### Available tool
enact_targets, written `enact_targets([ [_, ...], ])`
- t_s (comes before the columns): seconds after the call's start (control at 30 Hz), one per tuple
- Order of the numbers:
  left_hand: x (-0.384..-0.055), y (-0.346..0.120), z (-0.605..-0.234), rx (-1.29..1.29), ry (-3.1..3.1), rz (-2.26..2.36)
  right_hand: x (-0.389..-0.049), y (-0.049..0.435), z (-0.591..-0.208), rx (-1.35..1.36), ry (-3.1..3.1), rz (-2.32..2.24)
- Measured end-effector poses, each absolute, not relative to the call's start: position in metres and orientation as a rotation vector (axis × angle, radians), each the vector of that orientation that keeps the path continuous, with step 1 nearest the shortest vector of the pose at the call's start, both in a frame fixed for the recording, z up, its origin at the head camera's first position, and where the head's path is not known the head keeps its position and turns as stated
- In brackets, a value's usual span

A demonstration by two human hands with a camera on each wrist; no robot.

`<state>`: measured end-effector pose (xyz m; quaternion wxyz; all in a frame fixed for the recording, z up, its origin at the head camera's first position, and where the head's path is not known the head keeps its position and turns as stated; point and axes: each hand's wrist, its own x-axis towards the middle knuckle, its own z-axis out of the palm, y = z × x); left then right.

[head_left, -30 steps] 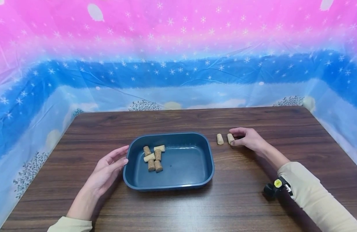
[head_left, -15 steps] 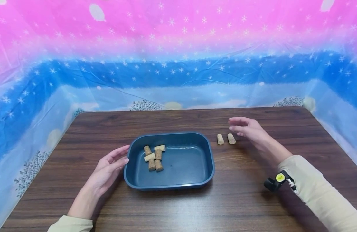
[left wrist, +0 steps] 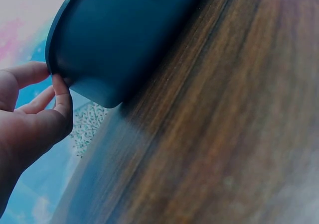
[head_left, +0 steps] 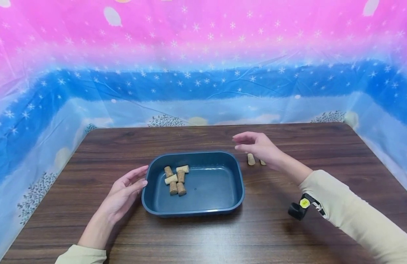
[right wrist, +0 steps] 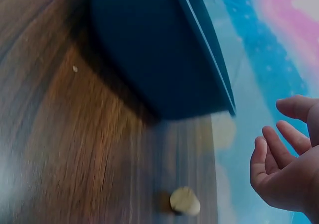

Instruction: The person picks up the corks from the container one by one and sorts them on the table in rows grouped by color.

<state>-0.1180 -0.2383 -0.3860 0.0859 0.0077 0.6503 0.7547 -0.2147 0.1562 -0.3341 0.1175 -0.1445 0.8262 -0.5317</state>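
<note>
Two corks lie on the table to the right of a dark blue plastic tub (head_left: 193, 212): a left cork (head_left: 251, 159) in full view and a right cork (head_left: 262, 162) mostly hidden by my right hand. That right hand (head_left: 259, 146) hovers above and behind them, thumb and fingers apart, with nothing seen between them. In the right wrist view a single cork (right wrist: 185, 201) shows beneath the hand (right wrist: 289, 159). My left hand (head_left: 119, 194) touches the tub's left end with its thumb and fingertips. Several corks (head_left: 181, 189) lie inside the tub, grouped on its left side.
The brown wood-grain table (head_left: 196, 242) reaches back to a patterned pink and blue cloth (head_left: 203, 80) that surrounds it on the sides and rear. A black wrist strap with a camera mount (head_left: 300, 207) hangs below my right sleeve.
My right hand, earlier around the right cork, has lifted off it and swung left toward the tub's far right corner. Both table corks stay in place, and my left hand stays put.
</note>
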Motion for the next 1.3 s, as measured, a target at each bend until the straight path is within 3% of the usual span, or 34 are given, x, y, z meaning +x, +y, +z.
enact_targets([
  [0.53, -0.118, -0.240, -0.387, 0.034, 1.924, 2.275, -0.218, 0.095, -0.311, -0.660, 2.427, -1.311],
  [1.3, -0.118, -0.238, -0.386, 0.002, 1.942, 2.242, -0.217, 0.033, -0.338, -0.892, 2.349, -0.907],
])
